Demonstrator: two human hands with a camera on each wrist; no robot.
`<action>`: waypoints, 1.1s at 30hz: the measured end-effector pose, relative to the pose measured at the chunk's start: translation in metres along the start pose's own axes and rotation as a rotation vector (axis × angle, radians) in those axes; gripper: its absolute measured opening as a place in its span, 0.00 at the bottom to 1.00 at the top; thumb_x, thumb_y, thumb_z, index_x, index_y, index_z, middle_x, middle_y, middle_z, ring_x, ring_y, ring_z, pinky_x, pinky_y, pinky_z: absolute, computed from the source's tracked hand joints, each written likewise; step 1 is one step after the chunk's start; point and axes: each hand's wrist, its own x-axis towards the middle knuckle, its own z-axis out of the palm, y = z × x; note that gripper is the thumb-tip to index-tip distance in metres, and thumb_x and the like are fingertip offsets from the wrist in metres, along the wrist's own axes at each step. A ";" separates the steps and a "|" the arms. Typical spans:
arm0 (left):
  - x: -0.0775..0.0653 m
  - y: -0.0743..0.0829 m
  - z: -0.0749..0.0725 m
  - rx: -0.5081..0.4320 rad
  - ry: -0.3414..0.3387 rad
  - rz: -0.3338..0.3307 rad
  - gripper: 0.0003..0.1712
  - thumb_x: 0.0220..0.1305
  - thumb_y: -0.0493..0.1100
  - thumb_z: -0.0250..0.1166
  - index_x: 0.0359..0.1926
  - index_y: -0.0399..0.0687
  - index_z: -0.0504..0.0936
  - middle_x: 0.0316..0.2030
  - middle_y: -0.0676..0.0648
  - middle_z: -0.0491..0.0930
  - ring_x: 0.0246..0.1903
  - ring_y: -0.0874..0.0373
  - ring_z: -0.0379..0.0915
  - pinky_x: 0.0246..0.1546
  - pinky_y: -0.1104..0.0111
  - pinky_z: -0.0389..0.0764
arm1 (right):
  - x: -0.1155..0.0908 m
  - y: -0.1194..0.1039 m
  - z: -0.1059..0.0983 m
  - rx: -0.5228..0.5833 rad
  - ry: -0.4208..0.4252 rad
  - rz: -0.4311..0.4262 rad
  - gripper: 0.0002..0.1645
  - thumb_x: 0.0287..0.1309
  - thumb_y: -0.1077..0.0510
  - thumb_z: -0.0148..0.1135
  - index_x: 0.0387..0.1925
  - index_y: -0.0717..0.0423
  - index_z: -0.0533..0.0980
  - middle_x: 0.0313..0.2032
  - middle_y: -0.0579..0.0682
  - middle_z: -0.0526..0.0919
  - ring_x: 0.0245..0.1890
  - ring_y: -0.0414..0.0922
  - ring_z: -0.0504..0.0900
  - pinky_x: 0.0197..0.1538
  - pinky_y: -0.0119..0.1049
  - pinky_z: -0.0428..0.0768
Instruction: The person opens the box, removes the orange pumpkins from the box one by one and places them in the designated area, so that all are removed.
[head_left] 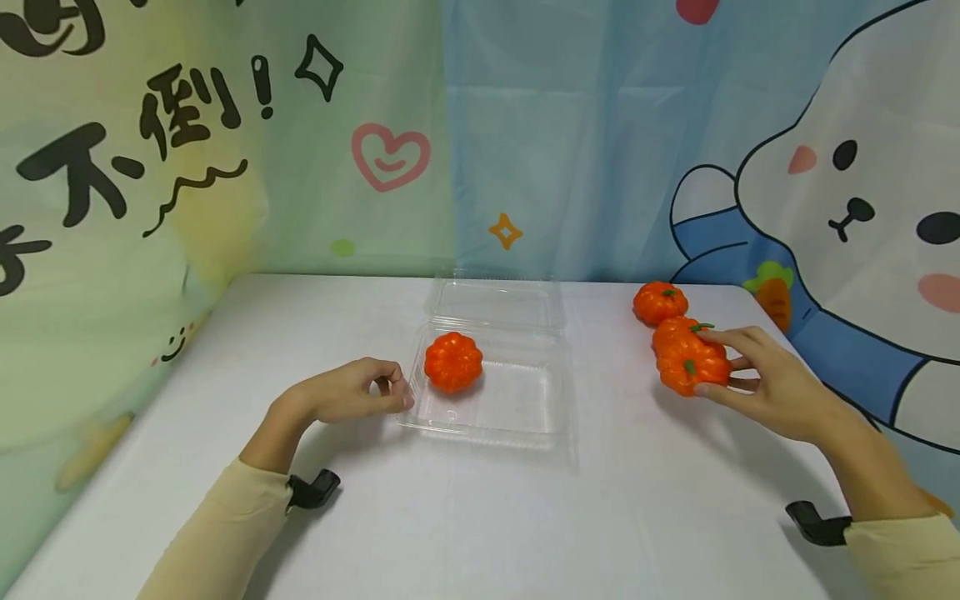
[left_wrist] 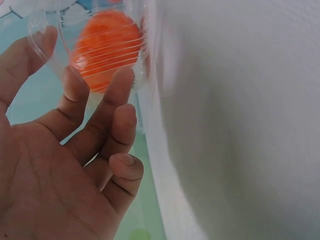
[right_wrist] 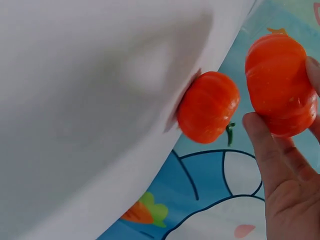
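Observation:
A clear plastic clamshell box [head_left: 517, 400] lies with its lid folded back, and one small orange toy pumpkin [head_left: 453, 362] sits in its left part. At the box's left edge, my left hand [head_left: 360, 390] has thumb and fingertips on the rim, pinching it; the left wrist view shows the thumb overlapping the clear rim [left_wrist: 37, 42]. Over on the right, my right hand [head_left: 772, 383] grips an orange pumpkin [head_left: 693, 368] between thumb and fingers, lifted above the table in the right wrist view. Right behind it sits a second pumpkin [head_left: 672, 330], partly covered.
Another orange pumpkin [head_left: 660, 302] stands at the table's back right edge. The white table [head_left: 480, 517] ends at a printed cloth backdrop [head_left: 570, 142] with a cartoon bear. The box's raised lid [head_left: 495, 302] reaches the back edge.

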 end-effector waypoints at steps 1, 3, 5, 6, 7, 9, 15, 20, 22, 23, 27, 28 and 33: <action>0.000 0.000 0.000 -0.002 -0.002 -0.001 0.10 0.70 0.53 0.64 0.37 0.53 0.80 0.35 0.54 0.80 0.38 0.55 0.72 0.39 0.66 0.72 | -0.001 0.002 0.000 -0.001 -0.010 0.016 0.42 0.58 0.55 0.77 0.69 0.59 0.68 0.57 0.61 0.68 0.49 0.69 0.79 0.40 0.50 0.86; 0.000 0.000 0.000 -0.006 -0.005 -0.003 0.10 0.70 0.52 0.64 0.37 0.52 0.80 0.35 0.54 0.80 0.37 0.55 0.72 0.38 0.67 0.72 | -0.004 0.006 -0.001 -0.009 -0.028 0.045 0.42 0.59 0.53 0.76 0.70 0.59 0.67 0.58 0.63 0.68 0.49 0.70 0.79 0.40 0.50 0.86; 0.000 0.001 0.000 -0.010 -0.005 -0.004 0.10 0.70 0.53 0.64 0.37 0.52 0.80 0.34 0.54 0.80 0.37 0.55 0.72 0.37 0.67 0.72 | -0.006 0.010 -0.001 -0.017 -0.045 0.068 0.43 0.61 0.52 0.74 0.71 0.60 0.65 0.59 0.64 0.67 0.49 0.70 0.79 0.41 0.50 0.86; 0.000 0.001 0.000 -0.012 -0.003 -0.004 0.11 0.70 0.53 0.64 0.37 0.52 0.80 0.34 0.54 0.80 0.37 0.55 0.71 0.37 0.67 0.72 | -0.007 0.012 -0.002 -0.023 -0.056 0.079 0.43 0.62 0.51 0.73 0.71 0.61 0.64 0.59 0.65 0.67 0.49 0.70 0.79 0.41 0.51 0.86; 0.000 0.001 0.000 -0.013 -0.002 -0.003 0.11 0.70 0.53 0.64 0.37 0.52 0.80 0.34 0.54 0.80 0.37 0.55 0.71 0.37 0.67 0.71 | -0.008 0.014 -0.002 -0.030 -0.071 0.092 0.43 0.63 0.51 0.72 0.71 0.62 0.63 0.60 0.66 0.67 0.49 0.71 0.79 0.42 0.51 0.86; 0.000 0.001 0.001 -0.018 0.000 0.001 0.11 0.70 0.53 0.64 0.37 0.52 0.79 0.34 0.54 0.79 0.37 0.54 0.71 0.37 0.67 0.71 | -0.010 0.018 -0.003 -0.038 -0.104 0.124 0.44 0.66 0.49 0.70 0.72 0.63 0.61 0.62 0.69 0.66 0.50 0.72 0.78 0.43 0.53 0.86; -0.001 0.000 0.001 -0.021 0.003 -0.001 0.11 0.70 0.53 0.65 0.37 0.52 0.79 0.35 0.53 0.79 0.38 0.54 0.71 0.38 0.67 0.72 | -0.014 0.029 -0.004 -0.059 -0.198 0.211 0.46 0.69 0.43 0.64 0.74 0.65 0.57 0.65 0.73 0.63 0.54 0.74 0.75 0.44 0.58 0.85; -0.001 0.000 0.001 -0.021 0.000 0.004 0.11 0.70 0.53 0.64 0.37 0.52 0.79 0.35 0.54 0.80 0.39 0.54 0.72 0.39 0.66 0.72 | -0.019 0.035 -0.003 -0.074 -0.222 0.238 0.46 0.71 0.40 0.61 0.74 0.67 0.57 0.67 0.73 0.63 0.56 0.74 0.74 0.47 0.61 0.83; 0.000 0.000 0.001 -0.020 -0.001 0.003 0.10 0.70 0.52 0.64 0.37 0.53 0.79 0.35 0.54 0.80 0.39 0.54 0.72 0.39 0.67 0.72 | -0.019 0.038 -0.002 -0.075 -0.220 0.239 0.46 0.72 0.40 0.60 0.73 0.67 0.57 0.68 0.73 0.63 0.57 0.74 0.74 0.49 0.61 0.83; -0.001 0.000 0.001 -0.020 -0.001 0.000 0.10 0.70 0.52 0.64 0.37 0.53 0.79 0.35 0.54 0.80 0.39 0.54 0.72 0.39 0.67 0.72 | -0.019 0.039 -0.001 -0.075 -0.217 0.238 0.45 0.72 0.40 0.59 0.73 0.67 0.57 0.68 0.73 0.63 0.57 0.74 0.74 0.49 0.61 0.83; -0.002 0.000 0.001 -0.022 0.001 -0.006 0.08 0.70 0.52 0.64 0.36 0.54 0.79 0.35 0.55 0.80 0.39 0.54 0.73 0.38 0.67 0.72 | -0.019 0.044 0.003 -0.061 -0.205 0.245 0.45 0.74 0.41 0.57 0.74 0.69 0.55 0.68 0.76 0.61 0.57 0.77 0.74 0.49 0.62 0.82; -0.002 0.000 0.001 -0.024 0.001 -0.008 0.08 0.70 0.52 0.65 0.36 0.55 0.79 0.35 0.55 0.80 0.39 0.54 0.73 0.38 0.67 0.72 | -0.019 0.045 0.005 -0.057 -0.201 0.251 0.45 0.74 0.41 0.56 0.74 0.68 0.54 0.68 0.76 0.61 0.57 0.77 0.74 0.49 0.62 0.82; -0.002 0.000 0.002 -0.029 0.000 -0.011 0.08 0.70 0.51 0.65 0.37 0.54 0.80 0.34 0.55 0.81 0.37 0.54 0.73 0.37 0.67 0.72 | -0.018 0.047 0.009 -0.044 -0.201 0.265 0.45 0.75 0.42 0.55 0.75 0.67 0.51 0.66 0.78 0.60 0.56 0.78 0.74 0.48 0.62 0.83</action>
